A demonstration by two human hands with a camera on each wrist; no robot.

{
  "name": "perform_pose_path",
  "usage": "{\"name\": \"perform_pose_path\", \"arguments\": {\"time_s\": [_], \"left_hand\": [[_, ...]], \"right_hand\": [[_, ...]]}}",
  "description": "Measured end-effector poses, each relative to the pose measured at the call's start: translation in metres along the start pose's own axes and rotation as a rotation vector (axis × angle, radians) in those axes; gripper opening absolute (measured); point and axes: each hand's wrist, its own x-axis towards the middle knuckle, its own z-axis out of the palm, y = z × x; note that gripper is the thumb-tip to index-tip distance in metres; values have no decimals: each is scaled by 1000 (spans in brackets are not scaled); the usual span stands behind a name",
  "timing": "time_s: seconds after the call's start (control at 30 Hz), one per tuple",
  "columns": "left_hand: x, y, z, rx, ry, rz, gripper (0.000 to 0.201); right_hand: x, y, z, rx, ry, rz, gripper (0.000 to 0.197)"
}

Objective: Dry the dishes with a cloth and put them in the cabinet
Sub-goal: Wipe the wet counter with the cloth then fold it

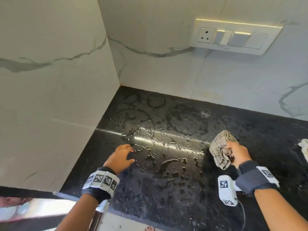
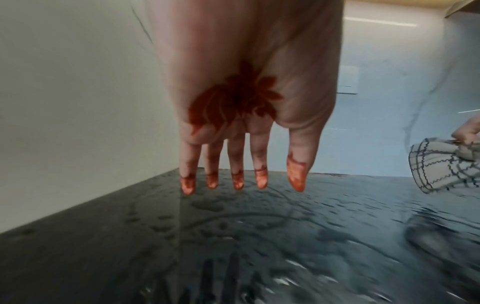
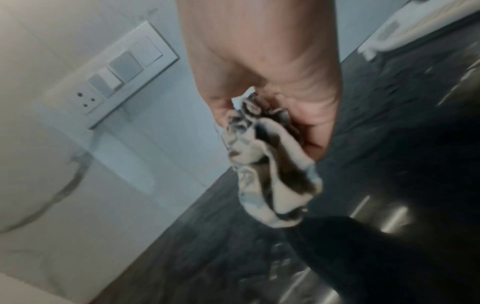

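From the head camera, the black stone counter (image 1: pixel 166 189) ran into a corner of white marbled wall (image 1: pixel 50 80), and it was wet all over, with puddles and ring-shaped marks spread across the middle. The left hand (image 1: pixel 120 158) hung low over the wet patch on the near left, fingers loosely spread and holding nothing. The right hand (image 1: pixel 237 153) was well apart from it on the right, fist closed around a bunched checked cloth (image 1: pixel 220 150) that stuck out to the left of the knuckles, up off the stone. A switch plate (image 1: pixel 236 36) with a socket sat high on the back wall. At the far right edge a sliver of something white (image 1: pixel 304 147) showed, too cut off to name. No dishes were anywhere in this view.

From the left wrist, the left hand (image 2: pixel 246 92) faced palm to the lens, a dark red flower design in the middle, fingers (image 2: pixel 261 160) straight and pointing down, their reddish tips just above the beaded counter (image 2: pixel 259 236). Off to the right, the cloth (image 2: pixel 441 166) showed its grid of dark lines.

From the right wrist, blurred, the right hand (image 3: pixel 272 82) was clamped round the crumpled cloth (image 3: pixel 270 174), which dangled below the fist over the dark counter (image 3: pixel 389 144). The switch plate (image 3: pixel 109 82) sat tilted on the wall behind.
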Motion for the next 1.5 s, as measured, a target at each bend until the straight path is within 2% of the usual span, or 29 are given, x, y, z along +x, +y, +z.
{"name": "perform_pose_path", "arguments": {"time_s": [0.1, 0.17, 0.23, 0.27, 0.33, 0.43, 0.5, 0.6, 0.63, 0.7, 0.73, 0.77, 0.83, 0.9, 1.0, 1.17, 1.33, 1.5], "left_hand": [[25, -27, -27, -10, 29, -45, 59], [45, -48, -42, 40, 8, -104, 69], [63, -66, -53, 107, -8, -162, 78], [72, -76, -58, 116, -6, -179, 81], [86, -90, -64, 90, 12, -189, 82], [107, -99, -71, 33, 55, -153, 81], [122, -104, -75, 13, 83, -118, 84], [140, -111, -77, 0, 18, -139, 96], [143, -112, -77, 6, -15, -163, 100], [150, -113, -79, 74, -46, -194, 105], [152, -111, -80, 120, -56, -200, 106], [155, -109, -82, 155, -67, -206, 107], [157, -105, -82, 201, -87, -219, 107], [158, -104, -81, 224, -107, -220, 108], [162, -105, -79, 250, -136, -236, 109], [169, -96, -79, 297, -180, -274, 110], [165, -96, -79, 288, -166, -268, 109], [158, -103, -78, 180, -105, -283, 114]], "right_hand": [[-13, -28, 48, 314, -337, 73, 28], [-23, -50, 85, 380, -513, 63, 27], [-32, -67, 120, 380, -551, 22, 36], [-30, -71, 141, 342, -524, 5, 35], [-36, -84, 185, 316, -473, -30, 6], [-37, -104, 255, 245, -379, -165, 7], [-39, -112, 301, 131, -332, -290, 14], [-45, -120, 362, -84, -285, -528, 10], [-46, -119, 381, -142, -318, -617, 19], [-46, -115, 422, -283, -488, -724, 55], [-44, -111, 440, -439, -563, -753, 72], [-40, -106, 458, -644, -603, -809, 81], [-37, -99, 485, -1019, -593, -927, 72], [-41, -93, 502, -1186, -568, -999, 58], [-33, -83, 525, -1319, -558, -962, 59], [-29, -88, 541, -1273, -479, -906, 62], [-30, -94, 536, -1292, -535, -882, 66], [-19, -97, 508, -1331, -569, -952, 67]]}}
